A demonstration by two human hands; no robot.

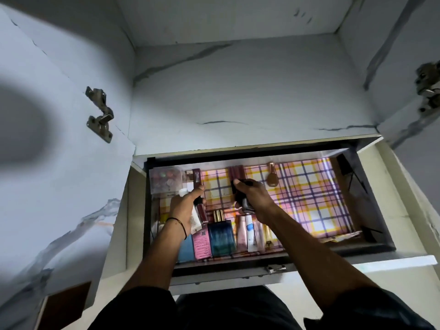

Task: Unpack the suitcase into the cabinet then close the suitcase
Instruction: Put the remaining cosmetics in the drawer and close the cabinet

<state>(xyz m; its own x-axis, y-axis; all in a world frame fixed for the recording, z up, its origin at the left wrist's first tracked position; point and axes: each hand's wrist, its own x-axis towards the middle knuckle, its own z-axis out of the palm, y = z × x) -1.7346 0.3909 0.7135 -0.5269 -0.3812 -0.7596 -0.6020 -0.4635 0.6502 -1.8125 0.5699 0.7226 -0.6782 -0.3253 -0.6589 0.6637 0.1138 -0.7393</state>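
An open cabinet drawer [371,248] lined with checked paper [307,196] holds cosmetics. My left hand [183,210] is over its left part, gripping a white tube [194,219] and a dark red lip gloss [202,211]. My right hand [254,198] is near the middle, closed around a dark small bottle [245,203]. Along the front of the drawer stand a blue perfume bottle [221,234], a pink box [202,242] and several pale tubes [250,234]. The suitcase is out of view.
A clear box of small beads [164,181] sits at the drawer's back left, with dark lipsticks [235,172] and a brown nail-polish bottle [272,178] along the back. The empty marbled shelf [250,91] lies above. The open cabinet door [59,139] with its hinge [100,114] stands left.
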